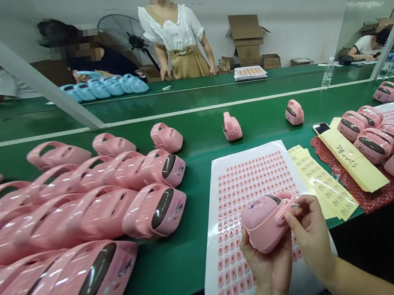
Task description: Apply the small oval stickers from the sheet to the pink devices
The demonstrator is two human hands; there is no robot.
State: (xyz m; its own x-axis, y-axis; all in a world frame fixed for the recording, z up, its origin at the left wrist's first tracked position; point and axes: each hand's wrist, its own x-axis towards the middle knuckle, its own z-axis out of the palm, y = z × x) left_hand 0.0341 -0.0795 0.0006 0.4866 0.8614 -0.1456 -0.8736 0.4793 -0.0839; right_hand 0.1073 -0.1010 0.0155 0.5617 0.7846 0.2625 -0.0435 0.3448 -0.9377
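Note:
My left hand [266, 264] cradles a pink plastic handled device [263, 226] from below, over a white sheet of small pink stickers [235, 220]. My right hand [312, 234] pinches the device's loop handle at its upper right, with the fingertips on the handle. The device's dark oval panel faces up and away, and a small printed picture shows on its top. Several similar pink devices [82, 215] lie in tight rows to my left. Yellow sticker strips [321, 184] lie just right of the white sheet.
The green workbench belt [183, 260] runs across the view. At right, several more pink devices [370, 139] sit on a red patterned mat [380, 191] with a phone [321, 128]. Beyond a divider, co-workers handle blue devices [102, 88]; a fan and cardboard boxes stand behind.

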